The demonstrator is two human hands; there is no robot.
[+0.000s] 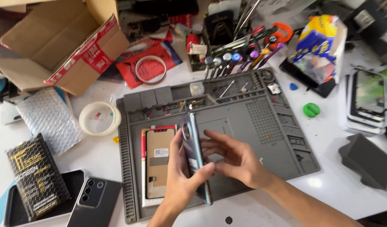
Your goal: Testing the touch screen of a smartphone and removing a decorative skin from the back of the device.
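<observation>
The white desk [97, 155] is crowded, and the grey repair mat [260, 126] carries a loose screen panel [160, 162] right under the work. The phone [194, 151] stands on edge above the mat; a slip could drop it onto that panel. Left hand [181, 176] has its grip closed round the lower edge; right hand [237, 162] has fingers spread, only touching its side.
</observation>
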